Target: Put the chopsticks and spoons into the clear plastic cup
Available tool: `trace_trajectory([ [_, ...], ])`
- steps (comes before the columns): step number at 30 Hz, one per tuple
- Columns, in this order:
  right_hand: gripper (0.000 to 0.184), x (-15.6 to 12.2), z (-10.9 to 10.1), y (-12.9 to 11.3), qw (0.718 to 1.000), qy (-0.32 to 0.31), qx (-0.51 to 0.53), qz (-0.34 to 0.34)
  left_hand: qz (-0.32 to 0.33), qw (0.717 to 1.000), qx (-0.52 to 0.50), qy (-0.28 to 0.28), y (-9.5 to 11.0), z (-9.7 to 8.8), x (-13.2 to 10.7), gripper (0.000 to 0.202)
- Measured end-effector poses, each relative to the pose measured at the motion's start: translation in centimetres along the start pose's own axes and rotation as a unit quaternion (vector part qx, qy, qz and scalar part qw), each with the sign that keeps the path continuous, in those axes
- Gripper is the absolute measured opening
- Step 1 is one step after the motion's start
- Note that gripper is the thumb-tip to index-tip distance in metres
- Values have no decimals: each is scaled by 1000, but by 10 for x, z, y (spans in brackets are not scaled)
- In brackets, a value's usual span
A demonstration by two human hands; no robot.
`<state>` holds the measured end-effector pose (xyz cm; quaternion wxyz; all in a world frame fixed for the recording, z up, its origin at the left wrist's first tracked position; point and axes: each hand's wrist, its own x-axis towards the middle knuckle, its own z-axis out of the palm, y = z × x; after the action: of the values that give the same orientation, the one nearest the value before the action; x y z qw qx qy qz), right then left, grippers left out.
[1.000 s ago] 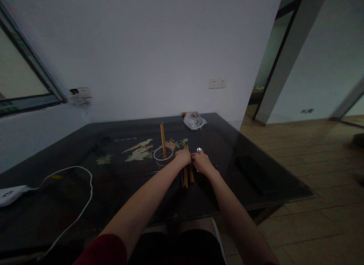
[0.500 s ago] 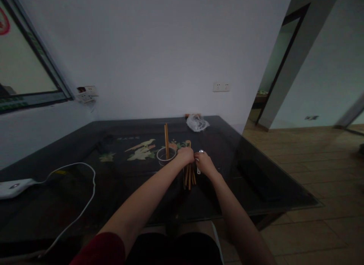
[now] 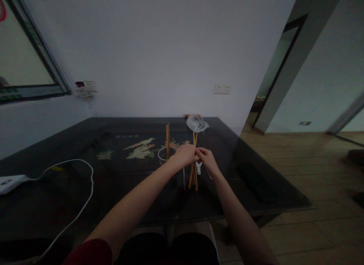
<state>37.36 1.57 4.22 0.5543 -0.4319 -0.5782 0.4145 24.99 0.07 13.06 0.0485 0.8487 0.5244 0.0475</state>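
Note:
My left hand (image 3: 186,154) is closed round wooden chopsticks (image 3: 192,179), whose lower ends fan out below the fingers. Two tips stick up above the knuckles. Close against it, my right hand (image 3: 207,160) has its fingers pinched at the same chopsticks; the exact contact is partly hidden. A white handle (image 3: 199,168), perhaps a spoon's, lies just under my right hand. One thin pale metal-looking stick (image 3: 184,178) lies left of the chopsticks. Behind my left wrist stands a clear round container (image 3: 159,155) with a pair of chopsticks (image 3: 168,138) upright in it.
The dark glossy table (image 3: 136,196) bears a bird-and-flower picture. A crumpled clear plastic bag (image 3: 196,123) sits at its back edge. On the left runs a white cable (image 3: 92,181) from a white power strip (image 3: 13,183). A dark flat object (image 3: 257,181) lies at the right.
Both hands have shifted slightly right with the chopsticks, whose upper tips now stand higher above my left hand. The white handle shows more plainly. The view has tilted a little.

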Motion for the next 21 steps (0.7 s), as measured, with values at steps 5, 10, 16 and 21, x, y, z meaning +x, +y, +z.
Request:
trace_trajectory([
  [5, 32, -8, 15, -39, 998, 11, 48, -40, 21, 995, -64, 74, -14, -16, -26, 30],
  [10, 29, -8, 36, -92, 992, 23, -2, -122, 52, 972, -168, 159, -34, -40, -48, 22],
  [16, 22, 13, 65, -138, 963, 56, -94, -245, 94, 909, -305, 269, -66, -64, -49, 18],
  [21, 22, 37, 85, -147, 948, 60, -125, -287, 96, 878, -352, 310, -91, -71, -41, 21],
])
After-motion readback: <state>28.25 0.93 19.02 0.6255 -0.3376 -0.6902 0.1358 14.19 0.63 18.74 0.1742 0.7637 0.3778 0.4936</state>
